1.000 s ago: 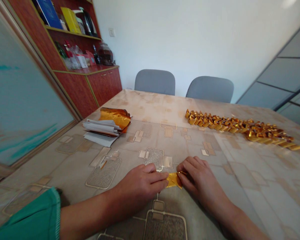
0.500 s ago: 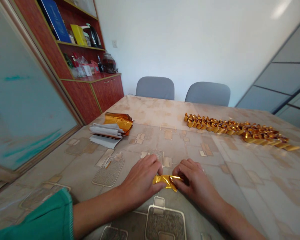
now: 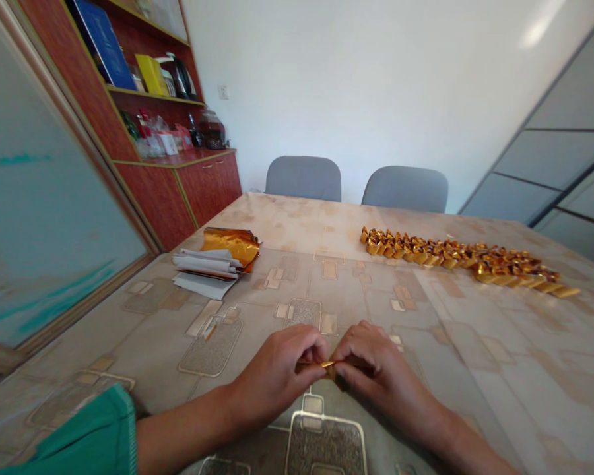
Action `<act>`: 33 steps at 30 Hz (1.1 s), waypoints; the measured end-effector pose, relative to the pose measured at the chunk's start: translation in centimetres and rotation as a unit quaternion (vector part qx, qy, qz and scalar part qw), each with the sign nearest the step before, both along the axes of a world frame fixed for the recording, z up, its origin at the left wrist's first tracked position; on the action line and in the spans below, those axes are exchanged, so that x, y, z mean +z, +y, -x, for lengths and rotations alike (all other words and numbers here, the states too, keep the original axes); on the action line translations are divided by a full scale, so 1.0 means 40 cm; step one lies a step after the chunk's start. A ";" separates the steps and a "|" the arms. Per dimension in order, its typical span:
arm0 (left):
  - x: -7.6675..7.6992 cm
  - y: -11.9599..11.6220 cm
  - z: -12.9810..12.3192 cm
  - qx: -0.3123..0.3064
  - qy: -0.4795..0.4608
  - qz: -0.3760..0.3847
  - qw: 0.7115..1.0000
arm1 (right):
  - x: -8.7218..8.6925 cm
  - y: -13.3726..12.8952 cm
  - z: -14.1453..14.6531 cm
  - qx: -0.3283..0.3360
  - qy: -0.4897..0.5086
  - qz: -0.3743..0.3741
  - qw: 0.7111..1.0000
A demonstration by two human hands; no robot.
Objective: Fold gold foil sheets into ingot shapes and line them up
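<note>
Near the front of the patterned table, my left hand [image 3: 290, 359] pinches the left end of a small piece of gold foil paper [image 3: 328, 364]. My right hand [image 3: 371, 363] grips its right end, the fingertips of both hands almost touching. Fingers cover most of the piece, so its shape is largely hidden. Further back on the left lies a stack of gold foil sheets [image 3: 232, 245], with white-backed sheets [image 3: 205, 264] beside and below it. Several folded gold pieces [image 3: 426, 253] stand in long rows at the back right.
The table [image 3: 257, 211] has a clear, glossy cover. Two grey chairs [image 3: 303, 178] stand behind its far edge. A red cabinet [image 3: 208, 185] with shelves of bottles and boxes is at the back left, beside a glass door [image 3: 54, 198].
Both hands have drawn closer together, and their fingers now cover more of the gold piece. The view has shifted slightly.
</note>
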State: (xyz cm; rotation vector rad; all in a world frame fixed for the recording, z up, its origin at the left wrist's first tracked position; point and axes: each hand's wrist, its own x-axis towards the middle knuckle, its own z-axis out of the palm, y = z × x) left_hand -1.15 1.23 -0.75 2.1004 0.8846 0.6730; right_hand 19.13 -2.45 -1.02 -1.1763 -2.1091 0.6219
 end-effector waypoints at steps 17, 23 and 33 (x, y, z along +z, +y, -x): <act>0.022 0.006 0.009 0.017 -0.069 0.041 0.997 | 0.037 0.014 -0.060 -0.058 0.104 0.017 0.993; 0.019 0.007 -0.007 0.073 -0.154 0.249 0.953 | 0.039 0.023 -0.083 -0.147 0.208 0.087 0.963; 0.011 -0.027 -0.051 0.137 -0.269 0.362 0.882 | 0.031 -0.003 0.004 -0.024 0.347 0.216 0.912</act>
